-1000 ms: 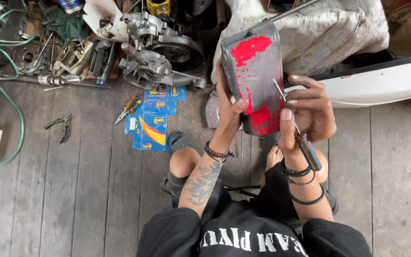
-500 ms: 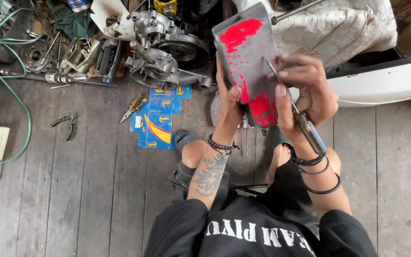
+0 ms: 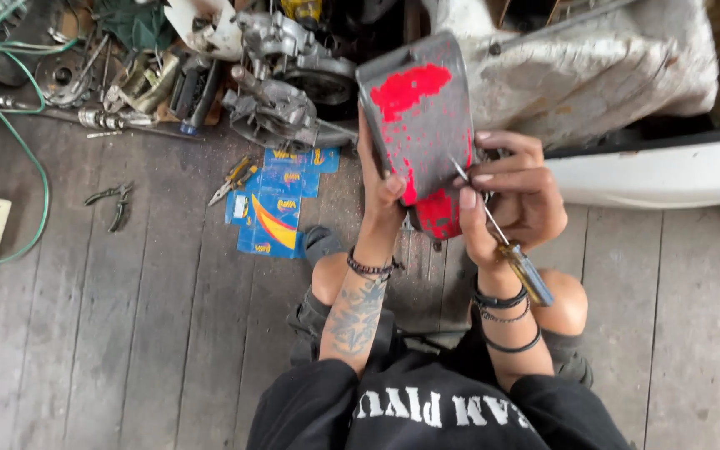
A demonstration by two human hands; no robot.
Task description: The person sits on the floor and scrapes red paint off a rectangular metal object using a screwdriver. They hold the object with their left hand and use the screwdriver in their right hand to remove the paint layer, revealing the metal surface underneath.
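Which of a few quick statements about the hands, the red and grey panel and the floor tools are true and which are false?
1. The left hand grips the red and grey panel at its lower edge. True.
2. The right hand holds a hammer. False: it holds a screwdriver with a yellow and blue handle, tip toward the panel.
3. A pair of dark pliers lies on the wooden floor, apart from both hands. True.
4. The blue packets rest on the person's lap. False: they lie on the floor beside the yellow-handled pliers.
5. The panel lies flat on the floor. False: it is held up off it.
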